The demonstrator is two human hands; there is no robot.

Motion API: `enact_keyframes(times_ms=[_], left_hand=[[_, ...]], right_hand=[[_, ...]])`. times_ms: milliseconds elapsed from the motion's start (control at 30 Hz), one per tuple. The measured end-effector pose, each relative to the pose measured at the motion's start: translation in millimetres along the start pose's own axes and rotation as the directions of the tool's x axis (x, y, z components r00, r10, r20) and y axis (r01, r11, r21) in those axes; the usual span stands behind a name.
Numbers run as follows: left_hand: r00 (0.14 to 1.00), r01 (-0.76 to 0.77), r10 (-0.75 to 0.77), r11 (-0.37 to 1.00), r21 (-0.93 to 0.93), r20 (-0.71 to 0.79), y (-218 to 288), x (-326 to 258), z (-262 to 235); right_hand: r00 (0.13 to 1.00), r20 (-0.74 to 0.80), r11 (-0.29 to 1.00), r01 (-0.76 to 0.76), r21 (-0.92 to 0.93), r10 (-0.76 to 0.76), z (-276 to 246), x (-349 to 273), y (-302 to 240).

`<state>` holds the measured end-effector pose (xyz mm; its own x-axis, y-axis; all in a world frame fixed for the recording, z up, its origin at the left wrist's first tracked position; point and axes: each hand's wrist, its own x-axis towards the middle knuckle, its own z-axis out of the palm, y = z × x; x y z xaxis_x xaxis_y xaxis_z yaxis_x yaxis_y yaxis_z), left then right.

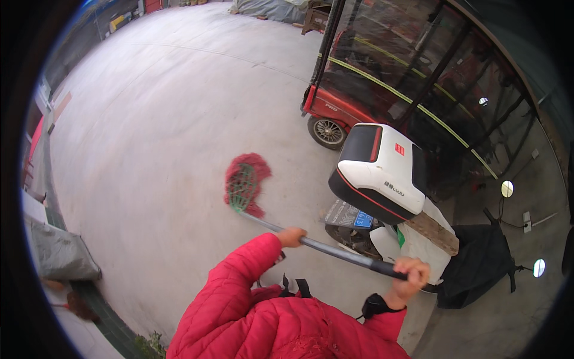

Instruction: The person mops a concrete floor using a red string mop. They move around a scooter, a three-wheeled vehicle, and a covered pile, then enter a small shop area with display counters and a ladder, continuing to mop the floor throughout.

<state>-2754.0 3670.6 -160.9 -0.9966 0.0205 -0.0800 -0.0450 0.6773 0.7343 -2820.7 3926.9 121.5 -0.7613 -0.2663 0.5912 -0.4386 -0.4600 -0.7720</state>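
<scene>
Both your hands are clamped on the broom handle (335, 250): right hand (410, 272) wrapped in a full fist around the dark grip at the near end, left hand (291, 237) closed over the grey shaft further down, toward the head. Right wrist is bent, knuckles facing the camera, a dark band at the cuff. Left arm runs forward in a red puffer sleeve (239, 281), elbow bent, and the cuff covers most of that hand, so only the knuckles show. The handle slopes from lower right up to upper left, ending at the broom head (245, 184), red bristles on a green frame, lying on the concrete floor (155, 119) well ahead of you. Just right of the handle sits a scooter with a white and black rear box (382, 173); its body is mostly hidden under the box and a dark cover. Behind it is a red enclosed three-wheeler (359, 96), cut off at the frame top. At far left, a grey covered heap (60, 254), contents not readable.
</scene>
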Motion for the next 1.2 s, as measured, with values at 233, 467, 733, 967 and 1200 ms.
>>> enact_keyframes(times_ms=[233,467,733,967,1200], left_hand=[[0.998,-0.029,0.025,0.997,0.070,0.064,-108.5,-23.0,-123.2],[0.956,-0.258,0.251,0.966,0.028,0.154,-88.2,11.4,-194.1],[0.711,-0.628,0.668,0.744,-0.229,0.220,-9.7,71.7,-164.7],[0.716,-0.609,0.650,0.760,-0.228,0.254,-23.0,122.9,-128.2],[0.792,-0.559,0.571,0.820,-0.118,0.215,-65.3,95.5,-142.5]], right_hand=[[0.969,-0.107,0.975,-0.219,0.043,0.223,100.6,14.1,66.6],[0.962,-0.274,0.994,-0.024,-0.111,-0.007,167.7,42.3,21.4],[0.871,-0.156,0.772,0.315,-0.552,-0.467,225.6,16.8,-58.9],[0.924,0.010,0.571,0.245,-0.784,-0.383,259.7,15.1,-9.6],[0.938,0.056,0.684,0.288,-0.670,-0.341,264.1,38.3,18.4]])
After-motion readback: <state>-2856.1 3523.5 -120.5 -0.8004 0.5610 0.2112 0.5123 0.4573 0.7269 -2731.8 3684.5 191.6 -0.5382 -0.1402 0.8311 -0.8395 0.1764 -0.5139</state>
